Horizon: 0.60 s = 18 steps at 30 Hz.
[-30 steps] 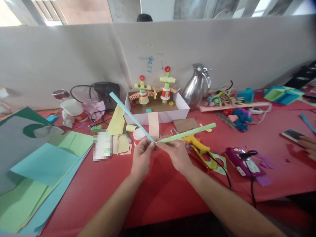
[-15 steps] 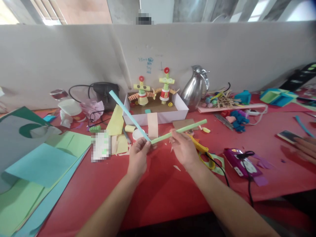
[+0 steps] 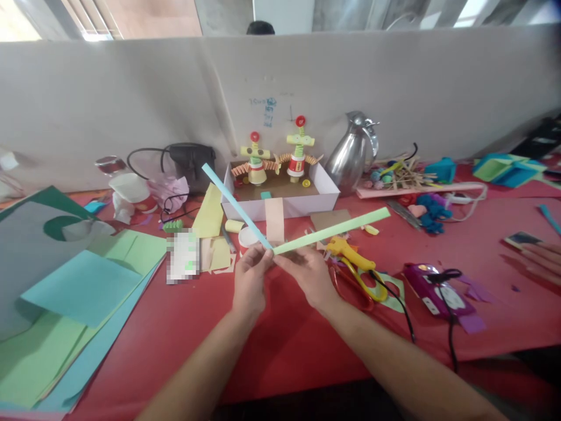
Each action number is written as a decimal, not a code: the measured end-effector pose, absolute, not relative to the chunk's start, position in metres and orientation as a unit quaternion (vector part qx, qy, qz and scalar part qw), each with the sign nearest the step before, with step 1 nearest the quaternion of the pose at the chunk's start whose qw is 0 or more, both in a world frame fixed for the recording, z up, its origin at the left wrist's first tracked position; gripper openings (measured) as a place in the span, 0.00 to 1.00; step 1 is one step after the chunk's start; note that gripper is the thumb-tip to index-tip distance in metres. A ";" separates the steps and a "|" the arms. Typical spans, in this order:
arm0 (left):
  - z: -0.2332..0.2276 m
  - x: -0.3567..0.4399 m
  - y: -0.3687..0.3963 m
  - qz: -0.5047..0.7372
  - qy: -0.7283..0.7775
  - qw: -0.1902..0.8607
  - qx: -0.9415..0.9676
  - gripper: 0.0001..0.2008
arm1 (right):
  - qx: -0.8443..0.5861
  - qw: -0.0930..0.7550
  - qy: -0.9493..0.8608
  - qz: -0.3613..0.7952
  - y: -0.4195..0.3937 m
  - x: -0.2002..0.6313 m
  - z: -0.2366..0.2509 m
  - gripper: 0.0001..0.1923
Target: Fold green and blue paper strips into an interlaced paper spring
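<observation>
A light blue paper strip [image 3: 236, 206] and a light green paper strip [image 3: 337, 229] meet at their ends, forming a wide V above the table. My left hand [image 3: 252, 278] pinches the joint between thumb and fingers. Close beside it, my right hand [image 3: 309, 278] is closed on the green strip near the same joint, its thumb almost touching the left one. Behind the strips stands a shallow white box [image 3: 302, 206] with two paper figures [image 3: 297, 166] in it. A white paper cup [image 3: 248, 237] is partly hidden by my left hand.
A yellow glue gun [image 3: 350, 254] and red-handled scissors [image 3: 344, 286] lie right of my hands, near a purple power strip [image 3: 438, 289]. Coloured paper sheets [image 3: 83, 286] cover the left side. A steel jug [image 3: 353, 152] stands behind. Another person's hand [image 3: 543, 260] rests at far right.
My right hand has slid left along the green strip to the joint, beside my left hand. The green strip now shows more of its flat face. The view has shifted slightly.
</observation>
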<state>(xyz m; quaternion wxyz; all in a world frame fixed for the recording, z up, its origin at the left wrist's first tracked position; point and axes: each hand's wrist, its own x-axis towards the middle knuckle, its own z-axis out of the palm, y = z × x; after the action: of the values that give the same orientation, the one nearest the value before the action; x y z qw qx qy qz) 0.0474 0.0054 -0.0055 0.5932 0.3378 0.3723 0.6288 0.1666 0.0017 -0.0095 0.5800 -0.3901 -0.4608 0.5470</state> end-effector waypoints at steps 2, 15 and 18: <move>-0.006 0.049 0.004 0.632 0.365 0.601 0.327 0.08 | -0.398 0.590 -0.466 0.526 0.000 0.164 -0.013 0.10; -0.018 0.058 0.003 0.627 0.363 0.603 0.334 0.05 | -0.393 0.611 -0.381 0.571 0.008 0.170 -0.010 0.07; -0.020 0.056 0.006 0.618 0.367 0.603 0.346 0.05 | -0.381 0.605 -0.385 0.583 0.010 0.174 -0.009 0.08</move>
<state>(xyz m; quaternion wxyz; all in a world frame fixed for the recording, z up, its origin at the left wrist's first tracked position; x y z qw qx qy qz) 0.0556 0.0055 -0.0201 0.6030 0.3455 0.3674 0.6181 0.1736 0.0098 -0.0093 0.6052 -0.3814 -0.3854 0.5828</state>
